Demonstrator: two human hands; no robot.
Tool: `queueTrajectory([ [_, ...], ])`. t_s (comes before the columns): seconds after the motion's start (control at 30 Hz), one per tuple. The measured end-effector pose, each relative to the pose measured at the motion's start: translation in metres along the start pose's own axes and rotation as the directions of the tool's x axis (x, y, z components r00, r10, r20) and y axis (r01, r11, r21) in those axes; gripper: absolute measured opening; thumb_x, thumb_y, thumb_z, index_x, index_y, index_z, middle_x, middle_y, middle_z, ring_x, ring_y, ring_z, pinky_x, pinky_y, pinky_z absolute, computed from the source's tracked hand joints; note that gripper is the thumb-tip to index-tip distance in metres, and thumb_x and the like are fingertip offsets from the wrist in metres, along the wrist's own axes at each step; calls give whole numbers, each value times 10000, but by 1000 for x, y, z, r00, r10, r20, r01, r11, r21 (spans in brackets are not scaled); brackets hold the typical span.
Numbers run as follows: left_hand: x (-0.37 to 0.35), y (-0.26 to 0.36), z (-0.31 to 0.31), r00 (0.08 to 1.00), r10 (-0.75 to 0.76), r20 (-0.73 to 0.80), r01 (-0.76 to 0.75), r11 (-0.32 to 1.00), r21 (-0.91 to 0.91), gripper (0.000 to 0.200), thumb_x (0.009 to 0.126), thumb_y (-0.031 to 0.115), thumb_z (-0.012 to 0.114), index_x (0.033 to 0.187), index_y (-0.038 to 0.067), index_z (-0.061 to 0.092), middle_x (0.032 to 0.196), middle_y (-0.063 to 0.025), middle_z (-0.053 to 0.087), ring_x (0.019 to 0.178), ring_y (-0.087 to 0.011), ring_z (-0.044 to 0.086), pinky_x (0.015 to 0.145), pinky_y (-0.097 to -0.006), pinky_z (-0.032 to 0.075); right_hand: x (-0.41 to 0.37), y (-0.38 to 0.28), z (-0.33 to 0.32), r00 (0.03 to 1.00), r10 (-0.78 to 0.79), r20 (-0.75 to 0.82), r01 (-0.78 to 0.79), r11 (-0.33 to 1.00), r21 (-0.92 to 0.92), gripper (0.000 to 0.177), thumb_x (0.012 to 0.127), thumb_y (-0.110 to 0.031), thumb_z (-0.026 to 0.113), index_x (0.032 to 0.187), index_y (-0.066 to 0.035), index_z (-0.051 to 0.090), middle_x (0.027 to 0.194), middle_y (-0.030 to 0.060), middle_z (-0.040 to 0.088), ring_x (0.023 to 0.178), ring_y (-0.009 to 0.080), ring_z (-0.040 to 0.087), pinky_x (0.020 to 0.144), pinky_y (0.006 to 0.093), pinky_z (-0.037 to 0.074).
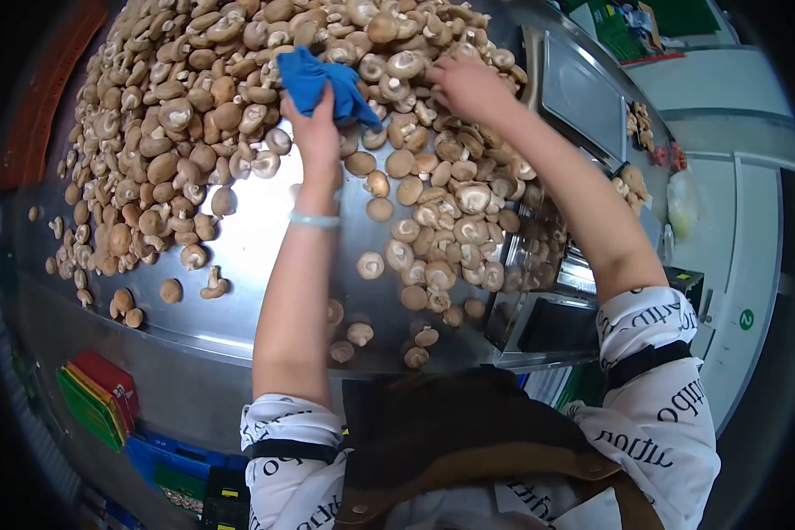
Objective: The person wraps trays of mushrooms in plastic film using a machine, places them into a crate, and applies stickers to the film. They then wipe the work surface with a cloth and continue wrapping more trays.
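My left hand (316, 124) is closed around a crumpled blue cloth (316, 81), held over the near side of a big heap of brown mushrooms (163, 115). Farther right, my right hand (470, 87) reaches into the mushrooms with bent, slightly parted fingers. Its fingertips touch the pile, and I see nothing held in them. Below both hands, a looser group of mushrooms (442, 234) spreads over the metal table (247, 212), some with pale gills and stems upward.
A weighing scale (583, 93) with a flat metal plate stands at the right. Nearer me is a device with a dark panel (558, 325). Red and green crates (97, 402) and a blue crate (181, 452) sit below the table's left edge.
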State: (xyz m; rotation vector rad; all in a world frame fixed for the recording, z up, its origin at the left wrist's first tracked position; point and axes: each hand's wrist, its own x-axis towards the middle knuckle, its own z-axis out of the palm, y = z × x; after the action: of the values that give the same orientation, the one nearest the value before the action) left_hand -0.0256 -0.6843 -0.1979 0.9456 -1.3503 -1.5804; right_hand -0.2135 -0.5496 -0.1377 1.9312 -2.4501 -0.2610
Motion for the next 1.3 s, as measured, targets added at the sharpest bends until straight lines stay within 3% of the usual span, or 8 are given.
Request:
queueTrajectory([
  [0.4, -162, 101, -242, 942, -230, 245, 324, 814, -482, 596, 978, 402, 466, 1420, 23, 339, 1455, -124, 394, 1327, -306, 392, 1119, -500, 262, -274, -250, 102, 464, -805, -370, 841, 269, 470, 206, 810, -186, 515, 964, -70, 585, 1078, 128, 550, 1070, 282, 513, 1067, 539, 289],
  [0.7, -321, 69, -265, 534, -707, 463, 782, 621, 47, 710, 828, 225, 700, 1405, -14, 362, 1344, -102, 491, 1214, -221, 476, 1046, -359, 350, -104, -160, 78, 742, -663, 104, 661, 748, 55, 99, 782, -150, 561, 830, -72, 597, 1015, 123, 572, 1012, 342, 547, 928, 532, 444],
  [0.77, -332, 61, -231, 414, -698, 584, 790, 594, 150, 681, 828, 204, 693, 1386, -34, 385, 1334, -89, 488, 1195, -176, 463, 1031, -320, 349, -64, -123, 52, 802, -578, -150, 561, 816, -142, 207, 784, -162, 628, 957, -48, 638, 1008, 86, 590, 1029, 277, 528, 935, 476, 420],
  [0.87, -342, 47, -177, 489, -556, 672, 590, 779, 215, 549, 816, 176, 683, 1297, -3, 489, 1225, -88, 537, 1103, -215, 529, 985, -331, 388, -5, -58, 24, 897, -437, -59, 386, 843, -375, 362, 854, -260, 607, 1213, -284, 563, 1273, 35, 516, 1200, 223, 470, 995, 493, 335],
  [1.03, -338, 59, -126, 381, -403, 832, -331, 781, 530, 425, 753, 183, 712, 1136, 51, 585, 1085, -153, 522, 988, -356, 566, 884, -415, 458, -71, -80, -38, 909, -416, 17, 416, 906, -74, 265, 820, -184, 601, 1072, -113, 563, 1137, 101, 567, 1067, 276, 556, 794, 396, 495],
  [1.13, -345, 45, -123, 370, -366, 854, -448, 735, 509, 431, 725, 217, 736, 1100, 55, 597, 1114, -166, 521, 1008, -381, 556, 855, -451, 467, -202, -126, 6, 802, -544, 248, 375, 781, 499, 125, 820, -149, 553, 919, -74, 563, 938, 121, 565, 935, 303, 555, 804, 462, 463],
  [1.2, -349, 31, -122, 371, -380, 847, -410, 752, 517, 432, 726, 228, 740, 1095, 54, 600, 1110, -162, 522, 1002, -376, 561, 862, -443, 469, -271, -139, 48, 495, -850, 179, 810, 527, 259, 154, 830, -205, 530, 924, -95, 585, 933, 70, 549, 992, 244, 529, 946, 492, 393],
  [1.3, -345, 25, -116, 358, -440, 824, -387, 733, 559, 443, 745, 213, 727, 1131, 55, 579, 1140, -172, 523, 1017, -381, 560, 890, -442, 460, -289, -139, 97, 499, -854, -144, 863, 476, 170, 228, 838, -257, 532, 903, -56, 618, 957, 89, 573, 1009, 259, 536, 1042, 480, 341],
])
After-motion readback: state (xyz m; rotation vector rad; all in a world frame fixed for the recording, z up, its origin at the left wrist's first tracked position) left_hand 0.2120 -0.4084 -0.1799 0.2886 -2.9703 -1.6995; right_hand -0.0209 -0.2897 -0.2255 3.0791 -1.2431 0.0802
